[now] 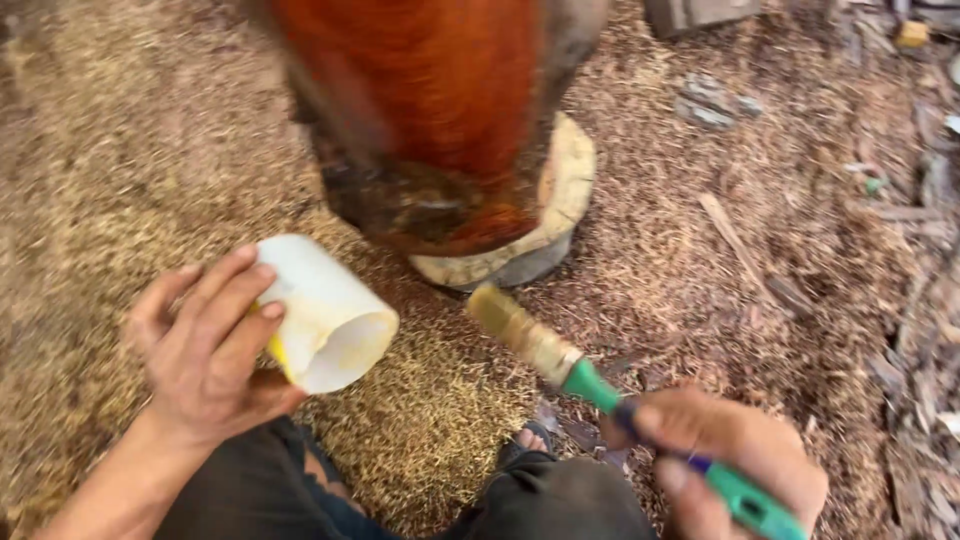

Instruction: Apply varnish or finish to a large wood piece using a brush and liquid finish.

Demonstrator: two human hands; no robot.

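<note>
My left hand (205, 345) grips a white and yellow cup (322, 312), tilted on its side with the open mouth facing right. My right hand (725, 460) holds a paintbrush (560, 360) by its green handle; the pale bristles point up and left toward a large wooden piece (430, 110). That piece is stained glossy orange-red, with a dark rough lower part, and it rests on a round pale wooden base (565, 190).
Sawdust and wood shavings (130, 150) cover the ground. Wood scraps and sticks (735, 240) lie to the right. A grey block (695, 12) sits at the top edge. My dark trousers and a sandalled foot (525, 445) show at the bottom.
</note>
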